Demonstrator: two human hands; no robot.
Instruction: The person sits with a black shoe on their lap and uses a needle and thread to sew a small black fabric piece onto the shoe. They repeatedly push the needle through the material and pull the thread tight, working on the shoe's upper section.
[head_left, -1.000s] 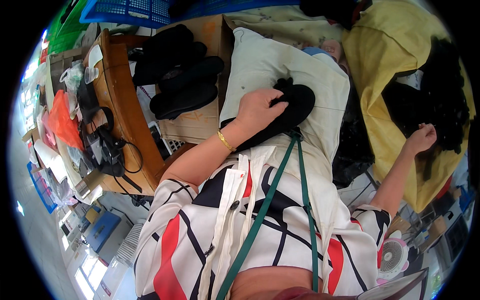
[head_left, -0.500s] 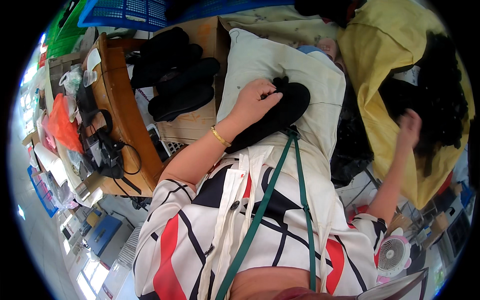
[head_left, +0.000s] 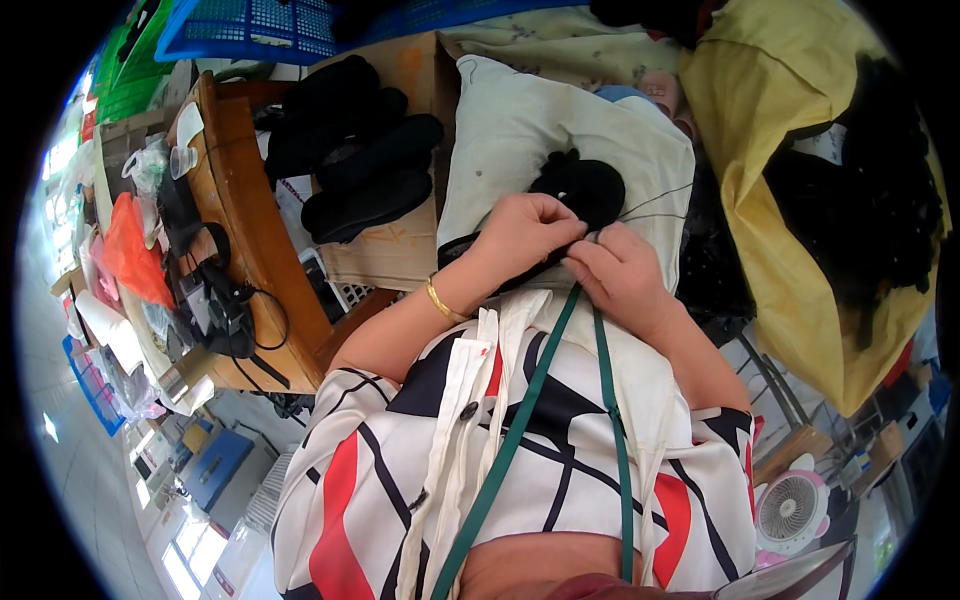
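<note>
A black cloth shoe (head_left: 597, 190) lies across the pale cloth (head_left: 500, 130) on my lap, a dark bow-like trim at its far end. Over its middle, my left hand (head_left: 530, 238) is closed, thumb and forefinger pinched together. Almost meeting it from the right, my right hand (head_left: 625, 265) is pinched too. Whatever the fingertips hold is too small to make out. A thin dark thread (head_left: 655, 212) trails over the pale cloth to the right of the shoe. My hands hide part of the shoe's near end.
Several black shoes (head_left: 370, 205) are piled at a cardboard box (head_left: 432, 80) on the left, beside a wooden table (head_left: 235, 190). To the right hangs a yellow sack (head_left: 745, 190) with black pieces (head_left: 860, 190) inside. A blue basket (head_left: 250, 30) stands at the back; a fan (head_left: 792, 508) is lower right.
My right hand has come from beside the yellow sack to the shoe, meeting my left. The left hand has shifted slightly nearer and right, its fingers now pinched.
</note>
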